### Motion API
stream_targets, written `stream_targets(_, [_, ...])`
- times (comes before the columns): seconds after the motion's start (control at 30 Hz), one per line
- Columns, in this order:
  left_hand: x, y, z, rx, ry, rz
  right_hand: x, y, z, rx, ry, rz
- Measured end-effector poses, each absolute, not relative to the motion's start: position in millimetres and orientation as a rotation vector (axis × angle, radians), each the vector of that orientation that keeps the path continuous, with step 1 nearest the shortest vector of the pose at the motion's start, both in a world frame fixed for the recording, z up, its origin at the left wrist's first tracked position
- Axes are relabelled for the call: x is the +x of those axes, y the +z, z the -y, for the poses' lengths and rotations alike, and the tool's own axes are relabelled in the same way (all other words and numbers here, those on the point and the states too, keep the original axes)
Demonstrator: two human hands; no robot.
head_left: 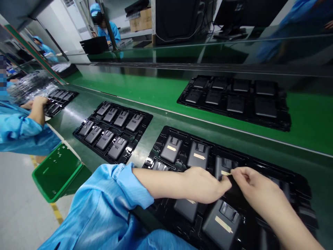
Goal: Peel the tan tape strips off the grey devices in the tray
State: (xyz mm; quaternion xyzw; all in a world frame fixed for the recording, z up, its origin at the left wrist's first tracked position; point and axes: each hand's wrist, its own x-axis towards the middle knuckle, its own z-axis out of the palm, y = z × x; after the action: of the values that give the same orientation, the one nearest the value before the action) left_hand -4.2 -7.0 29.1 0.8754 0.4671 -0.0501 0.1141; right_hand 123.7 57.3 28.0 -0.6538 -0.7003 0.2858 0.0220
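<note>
Both hands meet over one dark grey boxy device (219, 164) in the nearest black tray (296, 175). My right hand (251, 182) pinches the right end of a short cream adhesive strip (225, 173) lying across that device. From the left, my left hand (205, 185) reaches in with thumb and fingers drawn together beside the strip; what lies between its fingertips is hidden. Similar strips mark neighbouring devices, such as the upper-left device (170, 154), the one beside it (194, 163) and the front device (218, 231).
Another loaded black tray (149, 119) lies to the left, and one more tray (287, 123) rests on the bright green belt (130, 88) behind. A green bin (56, 173) stands below the bench edge. At far left, a co-worker's hand (39, 104) touches a further tray.
</note>
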Motion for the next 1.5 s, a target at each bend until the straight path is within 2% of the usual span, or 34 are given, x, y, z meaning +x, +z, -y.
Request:
stream_targets(0.3, [-2.3,30.9,8.4,2.433,-0.114,-1.349,127.2,29.1,-56.2,-1.888,0.852,1.994])
stream_targets(0.37, [-4.7,32.4,2.6,2.235,-0.023,-1.400,128.5,32.4,-53.0,-1.820,0.816,1.977])
stream_targets(0.53, [-13.4,38.0,-11.1,1.402,0.515,-1.421,122.8,35.0,-36.2,-1.553,0.716,2.036])
stream_targets(0.67, [-12.1,37.8,-10.2,0.993,0.631,-1.083,115.6,28.2,-28.3,-1.337,0.654,2.109])
stream_targets(0.77, [-13.7,39.1,-11.4,0.883,0.694,-1.052,118.0,23.9,-31.0,-1.230,0.601,2.164])
stream_targets(0.93, [-42.9,44.8,-30.9,1.388,0.701,-1.488,125.9,22.7,-48.5,-1.056,0.363,2.315])
stream_targets(1.07, [-62.4,48.0,-36.9,1.645,0.575,-1.573,117.7,23.7,-66.2,-0.707,0.148,2.594])
stream_targets(1.3, [-32.1,33.9,15.6,2.300,-0.088,-1.613,105.3,22.7,-96.0,-0.021,-0.143,2.804])
stream_targets(1.5, [-19.2,24.7,27.5,2.293,-0.149,-1.718,113.8,12.2,-117.6,0.311,-0.261,2.807])
